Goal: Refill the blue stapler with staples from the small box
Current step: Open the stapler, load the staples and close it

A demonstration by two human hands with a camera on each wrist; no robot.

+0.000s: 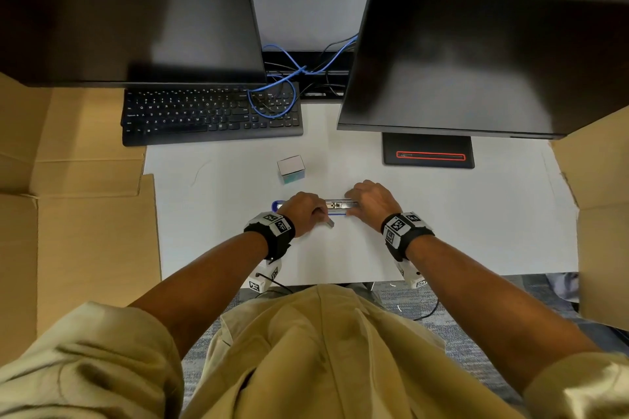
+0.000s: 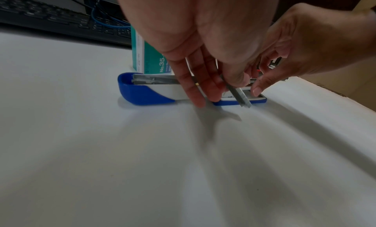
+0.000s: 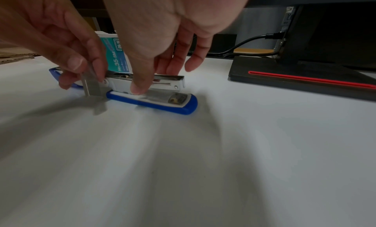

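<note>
The blue-and-white stapler [image 1: 335, 205] lies swung open flat on the white table, its metal magazine facing up. My left hand [image 1: 321, 216] hovers over its left half and pinches a short strip of staples [image 2: 243, 98] between thumb and finger, tilted down against the stapler's near side. My right hand [image 1: 354, 206] holds the right half, its thumb [image 3: 138, 85] on the near side of the magazine and its fingers behind. The small teal staple box [image 1: 291, 168] stands just beyond the stapler [image 3: 162, 103], apart from both hands.
A black keyboard [image 1: 211, 116] with a blue cable [image 1: 272, 102] across it lies at the back left under a monitor. A second monitor's black base [image 1: 428, 155] sits at the back right. Cardboard flaps [image 1: 78, 214] border the table on both sides.
</note>
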